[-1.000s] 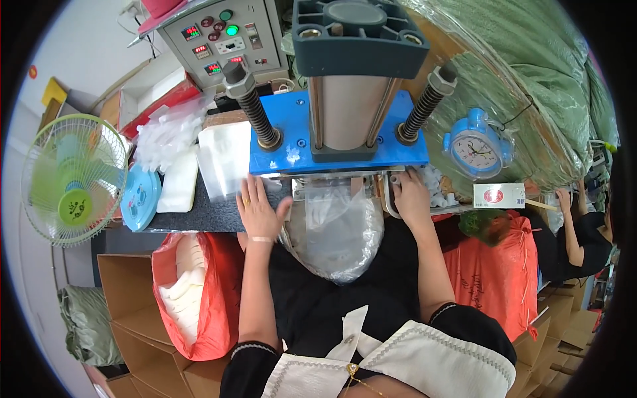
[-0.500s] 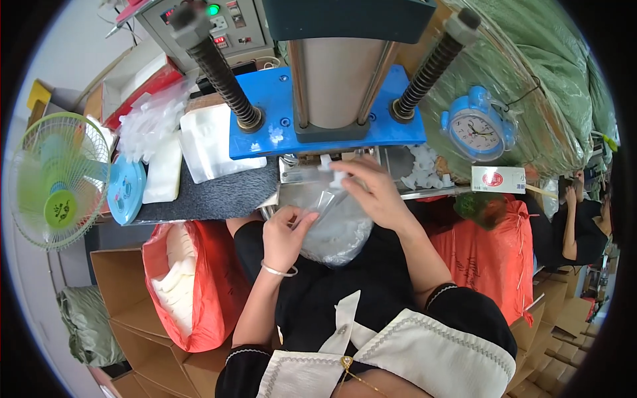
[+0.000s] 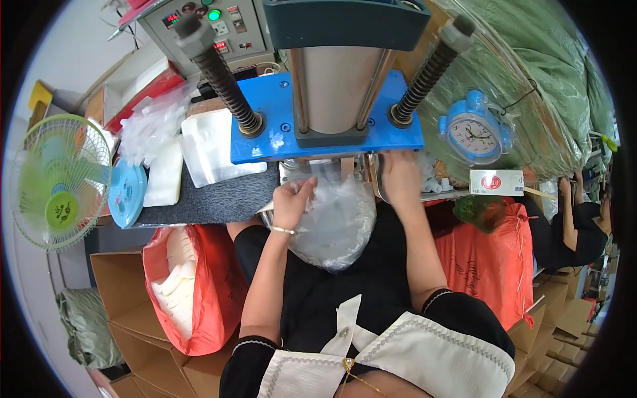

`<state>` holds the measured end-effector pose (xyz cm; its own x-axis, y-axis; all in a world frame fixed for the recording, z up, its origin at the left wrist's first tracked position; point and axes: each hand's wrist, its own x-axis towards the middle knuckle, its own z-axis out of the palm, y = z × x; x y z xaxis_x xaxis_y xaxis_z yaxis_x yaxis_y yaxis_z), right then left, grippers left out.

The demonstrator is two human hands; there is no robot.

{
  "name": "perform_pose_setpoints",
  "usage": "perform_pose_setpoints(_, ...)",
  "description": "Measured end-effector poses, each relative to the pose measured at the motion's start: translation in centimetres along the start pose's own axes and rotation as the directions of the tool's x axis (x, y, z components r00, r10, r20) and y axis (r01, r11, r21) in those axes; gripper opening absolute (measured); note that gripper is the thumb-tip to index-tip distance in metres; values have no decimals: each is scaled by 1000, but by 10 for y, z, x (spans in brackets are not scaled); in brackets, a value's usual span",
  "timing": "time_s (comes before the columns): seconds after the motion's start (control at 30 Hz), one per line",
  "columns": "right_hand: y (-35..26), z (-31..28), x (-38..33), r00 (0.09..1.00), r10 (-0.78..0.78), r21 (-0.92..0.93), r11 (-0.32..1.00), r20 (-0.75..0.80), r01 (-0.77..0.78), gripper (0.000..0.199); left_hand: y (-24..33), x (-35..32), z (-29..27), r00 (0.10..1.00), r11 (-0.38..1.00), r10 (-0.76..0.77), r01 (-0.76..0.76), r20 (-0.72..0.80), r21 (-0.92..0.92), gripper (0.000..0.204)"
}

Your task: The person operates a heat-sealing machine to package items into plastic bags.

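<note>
My left hand (image 3: 292, 202) pinches the upper edge of a clear plastic bag (image 3: 338, 219) that hangs down into my lap below the press. My right hand (image 3: 400, 178) reaches under the blue plate (image 3: 325, 129) of the press machine, touching the bag's far side near the metal base; its fingertips are hidden by the plate. The bag is filled and rounded at its bottom. Two black springs (image 3: 222, 73) stand on the blue plate on either side of the metal cylinder (image 3: 335, 89).
A grey control box (image 3: 206, 26) sits behind the press. Stacks of white pouches (image 3: 199, 149) and clear bags lie on the dark mat at left. A green fan (image 3: 56, 179), a blue alarm clock (image 3: 478, 129), red sacks (image 3: 192, 285) and cardboard boxes surround me. Another person (image 3: 577, 219) works at right.
My left hand has risen from my lap to the bag's top edge. My right hand has slid right and farther under the blue plate. The view tilted up slightly.
</note>
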<state>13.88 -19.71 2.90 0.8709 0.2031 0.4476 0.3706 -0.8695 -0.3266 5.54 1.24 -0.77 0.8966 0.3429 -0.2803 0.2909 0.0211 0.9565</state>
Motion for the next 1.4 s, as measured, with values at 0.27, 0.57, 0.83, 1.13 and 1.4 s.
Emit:
perform_pose_setpoints(0.27,32,24,-11,986,7,-68,998,165,5,25,29,6,-50,777,286,625,-142,-72,948,51)
perform_pose_setpoints(0.57,42,14,-17,927,323,496,783,192,-376,19,-27,-55,-67,718,308,696,-273,-19,911,10)
perform_pose_setpoints(0.83,-38,-22,-25,940,-10,848,434,341,-303,12,35,-82,-32,900,799,434,-365,-38,478,15)
perform_pose_setpoints(1.13,-43,-5,-1,696,-572,628,746,434,221,14,-5,-68,3,994,988,94,-99,49,121,20)
perform_pose_setpoints(1.4,-17,12,-15,971,30,534,831,237,-156,23,-17,-19,-4,1000,988,23,-20,17,-153,21)
